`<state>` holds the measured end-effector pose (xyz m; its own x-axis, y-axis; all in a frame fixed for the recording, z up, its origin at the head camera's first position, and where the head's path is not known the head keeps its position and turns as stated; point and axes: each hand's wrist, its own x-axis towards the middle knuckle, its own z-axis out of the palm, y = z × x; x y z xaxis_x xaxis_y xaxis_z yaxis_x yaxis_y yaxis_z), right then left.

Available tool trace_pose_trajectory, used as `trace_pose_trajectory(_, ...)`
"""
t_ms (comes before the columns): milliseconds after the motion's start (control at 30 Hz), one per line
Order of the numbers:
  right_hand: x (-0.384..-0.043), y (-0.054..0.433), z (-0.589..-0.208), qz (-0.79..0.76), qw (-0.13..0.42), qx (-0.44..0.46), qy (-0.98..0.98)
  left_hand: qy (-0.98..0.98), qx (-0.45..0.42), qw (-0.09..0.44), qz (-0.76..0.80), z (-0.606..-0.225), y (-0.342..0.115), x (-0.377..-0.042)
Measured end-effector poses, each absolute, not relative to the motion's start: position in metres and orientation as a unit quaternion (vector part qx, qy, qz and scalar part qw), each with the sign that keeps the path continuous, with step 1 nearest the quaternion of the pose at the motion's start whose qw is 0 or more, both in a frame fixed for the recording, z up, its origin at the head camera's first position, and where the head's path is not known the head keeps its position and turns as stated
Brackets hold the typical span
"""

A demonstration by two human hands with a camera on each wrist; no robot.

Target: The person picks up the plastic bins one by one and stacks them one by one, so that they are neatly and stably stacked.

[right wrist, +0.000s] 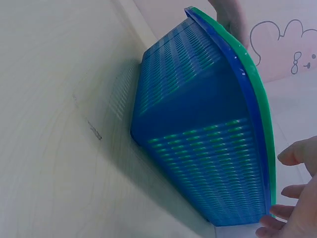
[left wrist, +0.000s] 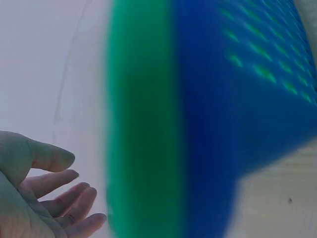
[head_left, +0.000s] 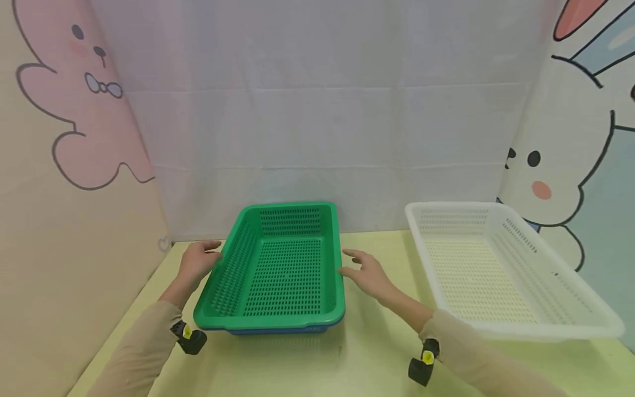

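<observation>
A green perforated plastic basket (head_left: 290, 275) sits nested inside a blue basket (right wrist: 198, 94) of like shape, on the table. In the head view only a strip of the blue one shows under the green front rim. My left hand (head_left: 198, 258) is at the left rim, its fingers loosely bent and gripping nothing; the left wrist view shows this hand (left wrist: 44, 193) beside the green rim. At the right rim is my right hand (head_left: 366, 273), fingers spread and relaxed. The right wrist view has its fingertips (right wrist: 280, 210) close against the rim; whether they touch is unclear.
A white perforated basket (head_left: 560, 275) stands to the right on the pale yellow-green table (head_left: 278, 366). Behind the table hangs a white sheet (head_left: 317, 121). Side walls with cartoon animals border the left and right.
</observation>
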<state>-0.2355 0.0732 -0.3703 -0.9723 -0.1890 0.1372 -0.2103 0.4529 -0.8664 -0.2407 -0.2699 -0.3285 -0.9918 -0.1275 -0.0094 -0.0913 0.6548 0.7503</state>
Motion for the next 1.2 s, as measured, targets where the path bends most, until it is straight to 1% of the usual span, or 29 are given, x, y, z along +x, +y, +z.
trace_pose_trajectory(100, -0.236, 0.085, -0.365, 0.498, 0.018, 0.128, -0.857, -0.892, 0.062, 0.05, -0.445, -0.319, -0.257, -0.24)
trace_pose_trajectory(300, -0.235, 0.111, -0.349, 0.464, 0.023, 0.142, -0.874, -0.865, 0.028, 0.075, -0.495, -0.305, -0.223, -0.238)
trace_pose_trajectory(467, -0.239, 0.137, -0.336, 0.439, 0.023, 0.141, -0.887, -0.851, -0.011, 0.077, -0.519, -0.297, -0.187, -0.236)
trace_pose_trajectory(800, -0.246, 0.198, -0.315, 0.398, 0.028, 0.108, -0.911, -0.83, -0.075, 0.08, -0.547, -0.3, -0.129, -0.245)
trace_pose_trajectory(1033, -0.25, 0.234, -0.316, 0.348, 0.04, 0.104, -0.931, -0.819, -0.066, 0.075, -0.565, -0.304, -0.083, -0.244)
trace_pose_trajectory(1200, -0.249, 0.26, -0.317, 0.307, 0.043, 0.092, -0.946, -0.813, -0.063, 0.048, -0.576, -0.31, -0.054, -0.246)
